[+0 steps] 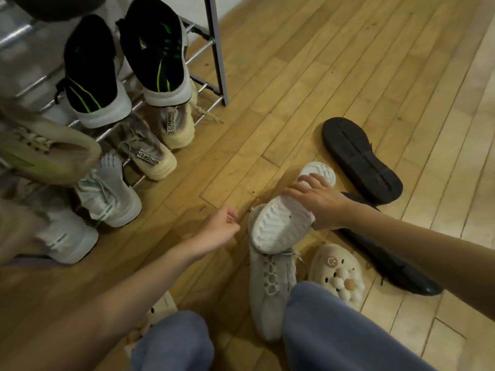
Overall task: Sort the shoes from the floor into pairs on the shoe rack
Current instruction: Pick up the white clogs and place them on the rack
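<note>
My right hand (320, 202) grips a white shoe (281, 223) that lies sole-up on the floor, across the heel of a grey knit sneaker (270, 285). My left hand (219, 231) hovers just left of them, fingers loosely curled, holding nothing. A cream clog with flower charms (338, 274) sits right of the sneaker. A black shoe (361, 159) lies sole-up further right, and another black shoe (391, 263) lies under my right forearm. The metal shoe rack (214, 49) at upper left holds black-and-green sneakers (93, 73), beige sneakers (150, 153) and white sneakers (109, 194).
My knees in blue trousers (334, 330) fill the bottom of the view. A second cream clog (158, 311) peeks out by my left knee. A tan sneaker (45, 148) sits at the rack's left edge. Wooden floor stretches to the right.
</note>
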Tool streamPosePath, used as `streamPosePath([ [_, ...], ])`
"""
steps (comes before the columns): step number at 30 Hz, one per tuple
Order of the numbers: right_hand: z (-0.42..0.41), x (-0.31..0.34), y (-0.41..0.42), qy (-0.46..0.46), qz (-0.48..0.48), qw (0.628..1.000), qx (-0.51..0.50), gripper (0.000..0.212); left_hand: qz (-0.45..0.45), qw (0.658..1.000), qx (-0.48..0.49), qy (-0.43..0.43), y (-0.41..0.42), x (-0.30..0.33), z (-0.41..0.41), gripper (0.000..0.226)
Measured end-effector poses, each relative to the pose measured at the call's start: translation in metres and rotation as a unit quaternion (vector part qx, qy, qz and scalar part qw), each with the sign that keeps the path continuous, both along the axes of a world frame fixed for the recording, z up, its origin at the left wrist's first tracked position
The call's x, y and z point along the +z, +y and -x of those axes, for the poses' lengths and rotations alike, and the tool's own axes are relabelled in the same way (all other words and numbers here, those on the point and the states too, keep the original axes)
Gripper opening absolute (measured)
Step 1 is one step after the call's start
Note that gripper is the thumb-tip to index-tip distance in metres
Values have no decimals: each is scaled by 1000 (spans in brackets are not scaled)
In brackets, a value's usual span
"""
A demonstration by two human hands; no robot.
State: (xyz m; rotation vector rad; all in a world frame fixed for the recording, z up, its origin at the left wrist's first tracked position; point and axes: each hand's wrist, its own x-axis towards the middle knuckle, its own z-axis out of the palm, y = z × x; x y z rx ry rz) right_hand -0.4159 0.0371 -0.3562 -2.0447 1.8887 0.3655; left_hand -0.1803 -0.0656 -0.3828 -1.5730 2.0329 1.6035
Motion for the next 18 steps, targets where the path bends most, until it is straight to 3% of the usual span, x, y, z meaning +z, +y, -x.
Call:
streamPosePath([
  [3,9,11,-4,-105,55,989,-92,98,18,1000,-12,-11,-8,0,6,19],
  [6,19,29,-10,-277,124,932,-199,98,31,999,-1,-18,-16,2,12,15],
  [10,25,51,-16,-472,133,806,-332,76,15,999,-41,-27,-24,2,20,24],
  [14,28,49,-7,-665,94,594,-443,43,-20,996,-91,-5,-22,4,40,49],
  [16,27,44,2,-697,72,509,-500,42,-19,993,-118,-3,-19,3,50,58],
  [18,27,36,11,-680,62,459,-568,48,-17,989,-145,-10,-18,-1,58,65],
])
